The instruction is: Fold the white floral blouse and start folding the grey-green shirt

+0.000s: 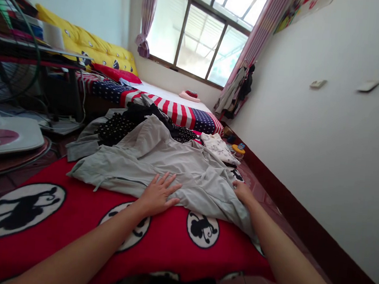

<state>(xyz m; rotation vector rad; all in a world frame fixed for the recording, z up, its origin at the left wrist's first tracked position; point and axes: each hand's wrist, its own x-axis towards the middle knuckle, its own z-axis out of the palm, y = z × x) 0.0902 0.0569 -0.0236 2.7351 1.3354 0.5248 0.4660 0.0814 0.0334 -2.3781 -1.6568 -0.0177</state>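
A pale grey-green garment (162, 157) lies spread on a red blanket (81, 221) printed with black monkey figures in white circles. My left hand (158, 194) rests flat on the garment's near edge, fingers spread and open. Over at the garment's right edge, my right hand (242, 191) is closed on the cloth, its fingers partly hidden in the fabric. Behind the garment sits a heap of dark and dotted clothes (128, 122) and a white patterned piece (218, 148).
A mattress with a stars-and-stripes cover (179, 108) stretches toward the window (200, 38). A standing fan (3, 131) and a cluttered shelf are on the left. The white wall (324, 139) runs close along the right. Clothes hang in the far corner (235, 93).
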